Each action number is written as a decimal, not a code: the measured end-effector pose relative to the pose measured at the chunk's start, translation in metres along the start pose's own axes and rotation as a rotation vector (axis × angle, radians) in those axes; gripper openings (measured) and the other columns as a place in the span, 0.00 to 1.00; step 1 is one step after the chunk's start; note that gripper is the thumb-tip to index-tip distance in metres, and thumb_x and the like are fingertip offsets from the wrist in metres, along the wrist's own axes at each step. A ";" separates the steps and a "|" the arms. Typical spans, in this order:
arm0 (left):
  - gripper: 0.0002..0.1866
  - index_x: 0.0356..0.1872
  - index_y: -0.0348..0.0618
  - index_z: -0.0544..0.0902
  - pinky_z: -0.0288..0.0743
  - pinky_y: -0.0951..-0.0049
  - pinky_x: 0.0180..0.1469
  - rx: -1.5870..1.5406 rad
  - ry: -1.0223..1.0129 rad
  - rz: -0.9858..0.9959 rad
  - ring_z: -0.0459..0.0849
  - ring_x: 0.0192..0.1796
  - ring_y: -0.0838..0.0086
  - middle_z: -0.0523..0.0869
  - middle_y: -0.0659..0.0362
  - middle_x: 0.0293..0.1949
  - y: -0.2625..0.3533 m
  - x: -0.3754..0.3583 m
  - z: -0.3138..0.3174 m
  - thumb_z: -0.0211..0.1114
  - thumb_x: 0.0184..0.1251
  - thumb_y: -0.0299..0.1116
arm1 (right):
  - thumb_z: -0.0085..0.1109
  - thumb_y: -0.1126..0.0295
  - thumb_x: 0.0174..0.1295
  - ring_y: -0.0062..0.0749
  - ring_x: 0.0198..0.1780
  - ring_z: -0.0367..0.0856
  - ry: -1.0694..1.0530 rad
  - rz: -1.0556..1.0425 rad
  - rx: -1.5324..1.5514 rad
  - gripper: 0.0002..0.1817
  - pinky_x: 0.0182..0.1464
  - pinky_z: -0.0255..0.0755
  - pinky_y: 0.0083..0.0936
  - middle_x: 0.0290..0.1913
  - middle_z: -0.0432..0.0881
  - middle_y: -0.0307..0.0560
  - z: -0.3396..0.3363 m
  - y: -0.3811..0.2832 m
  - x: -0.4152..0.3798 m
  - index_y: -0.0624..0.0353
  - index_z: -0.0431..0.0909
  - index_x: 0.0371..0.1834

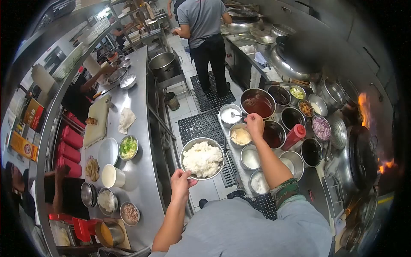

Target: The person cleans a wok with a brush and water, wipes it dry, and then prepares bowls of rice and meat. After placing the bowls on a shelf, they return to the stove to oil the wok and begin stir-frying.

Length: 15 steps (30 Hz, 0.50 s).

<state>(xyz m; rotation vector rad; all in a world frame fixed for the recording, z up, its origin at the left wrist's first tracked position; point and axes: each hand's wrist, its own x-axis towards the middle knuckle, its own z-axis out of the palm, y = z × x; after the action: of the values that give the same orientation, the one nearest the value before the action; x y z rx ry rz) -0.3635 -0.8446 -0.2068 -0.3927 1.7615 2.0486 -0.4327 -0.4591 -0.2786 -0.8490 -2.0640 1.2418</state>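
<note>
To the left of the left hand [180, 183] runs a long steel worktop [139, 107]. A person [201, 25] in a grey shirt stands well beyond both hands, back turned. Just beyond the right hand [255, 124] is a pot [257, 91] of red-brown sauce. The bowl [185, 150] of white rice [202, 157] is beyond the left hand, which pinches its near rim between thumb and fingers. A container [221, 115] of white powder sits left of the right hand, a red bottle [295, 135] to its right. The right hand's fingers pinch a spoon [237, 115], its tip at the powder.
</note>
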 end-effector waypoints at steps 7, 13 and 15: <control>0.08 0.32 0.44 0.71 0.86 0.76 0.30 -0.007 0.026 0.027 0.84 0.26 0.76 0.82 0.57 0.31 -0.007 0.004 -0.010 0.61 0.70 0.27 | 0.58 0.69 0.66 0.29 0.26 0.88 -0.066 0.247 0.227 0.10 0.25 0.78 0.24 0.36 0.90 0.48 -0.010 -0.010 -0.006 0.65 0.83 0.40; 0.07 0.33 0.44 0.71 0.86 0.75 0.30 0.004 0.021 0.026 0.84 0.26 0.75 0.82 0.56 0.32 -0.011 0.015 -0.007 0.61 0.70 0.27 | 0.57 0.67 0.69 0.27 0.27 0.86 -0.125 0.349 0.370 0.12 0.22 0.74 0.21 0.41 0.89 0.47 -0.021 -0.013 -0.010 0.63 0.81 0.47; 0.07 0.33 0.44 0.71 0.86 0.75 0.30 -0.011 0.017 0.027 0.84 0.26 0.74 0.82 0.56 0.32 -0.012 0.019 -0.005 0.61 0.70 0.26 | 0.57 0.67 0.69 0.27 0.27 0.86 -0.101 0.364 0.438 0.11 0.22 0.73 0.20 0.40 0.88 0.47 -0.031 -0.015 -0.011 0.62 0.80 0.47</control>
<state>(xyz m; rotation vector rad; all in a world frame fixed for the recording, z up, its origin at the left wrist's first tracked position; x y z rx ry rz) -0.3753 -0.8457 -0.2269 -0.3928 1.7756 2.0797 -0.4063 -0.4565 -0.2544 -0.9887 -1.6512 1.8794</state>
